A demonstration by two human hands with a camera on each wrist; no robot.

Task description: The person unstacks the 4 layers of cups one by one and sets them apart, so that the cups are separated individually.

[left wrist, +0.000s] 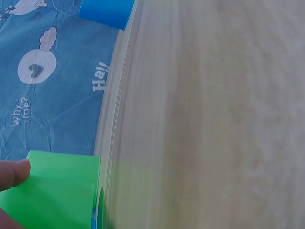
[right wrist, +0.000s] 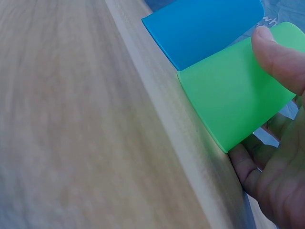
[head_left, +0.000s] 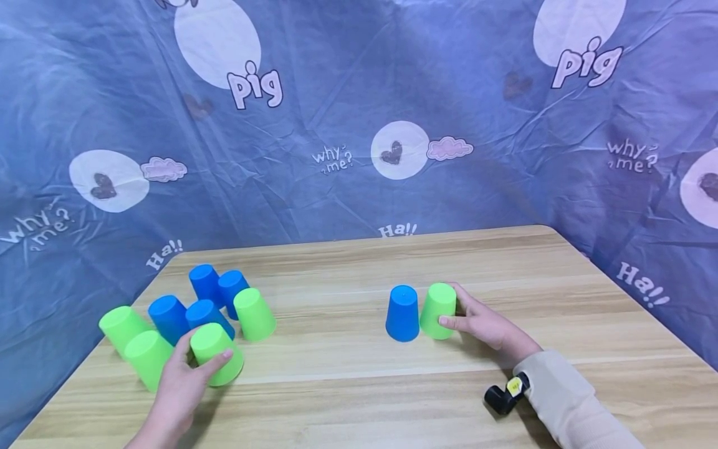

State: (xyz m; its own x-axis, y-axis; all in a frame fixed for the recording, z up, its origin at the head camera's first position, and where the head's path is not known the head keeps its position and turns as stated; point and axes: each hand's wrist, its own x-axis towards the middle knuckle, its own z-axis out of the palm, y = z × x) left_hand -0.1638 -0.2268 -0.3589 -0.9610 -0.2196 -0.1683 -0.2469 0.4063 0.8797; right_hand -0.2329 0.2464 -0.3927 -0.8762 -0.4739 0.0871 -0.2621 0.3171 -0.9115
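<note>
My left hand (head_left: 182, 390) grips a green cup (head_left: 215, 355), upside down, at the front of the left-hand group, thumb on its near side. In the left wrist view the same green cup (left wrist: 57, 191) shows at the lower left with fingertips on it. On the right, my right hand (head_left: 485, 318) holds another upside-down green cup (head_left: 437, 312) from its right side. Its thumb lies across that green cup (right wrist: 233, 90) in the right wrist view. Close against its left side stands an upside-down blue cup (head_left: 402, 315), its rim at the tabletop.
Several more upside-down cups crowd the table's left side, among them a blue cup (head_left: 168, 319), a green cup (head_left: 148, 358) and a green cup (head_left: 255, 315). The wooden table (head_left: 336, 399) meets a blue printed cloth (head_left: 314, 199) behind. A black device (head_left: 505, 396) sits at the right wrist.
</note>
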